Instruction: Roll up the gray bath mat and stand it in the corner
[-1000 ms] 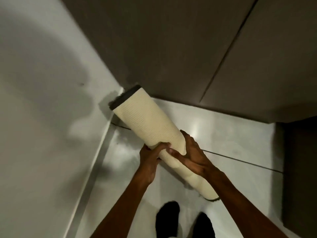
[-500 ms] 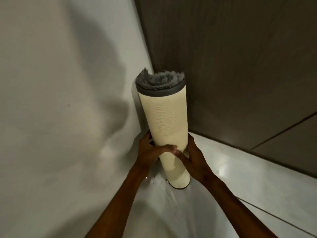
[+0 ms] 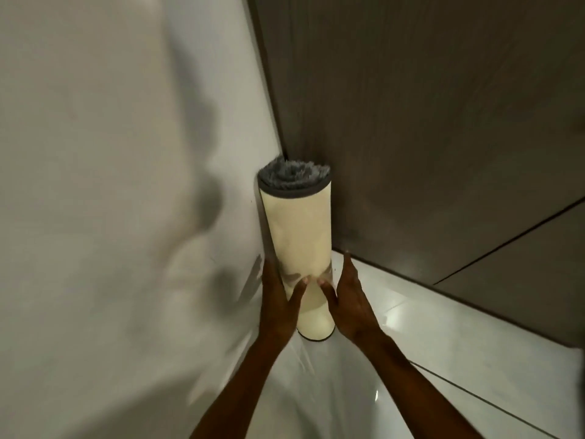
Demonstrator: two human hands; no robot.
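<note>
I am steadying the upright mat (image 3: 297, 236) in the far corner, my left hand (image 3: 278, 299) and right hand (image 3: 349, 302) flanking it, fingers (image 3: 297, 289) spread open against its sides.

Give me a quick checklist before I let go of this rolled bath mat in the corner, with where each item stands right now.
1. Roll closed: ok, the rolled bath mat shows no loose flap on the visible side.
2. Upright: ok, it stands on end, leaning slightly.
3. Base down: ok, its lower end sits on the white floor.
4. In the corner: ok, it stands where the light wall meets the dark wall; whether it touches them, cannot tell.
5. Hands free: not ok, the left hand and right hand flank the lower part, thumbs on it.
6. Stands unaided: cannot tell until the hands come off.
</note>
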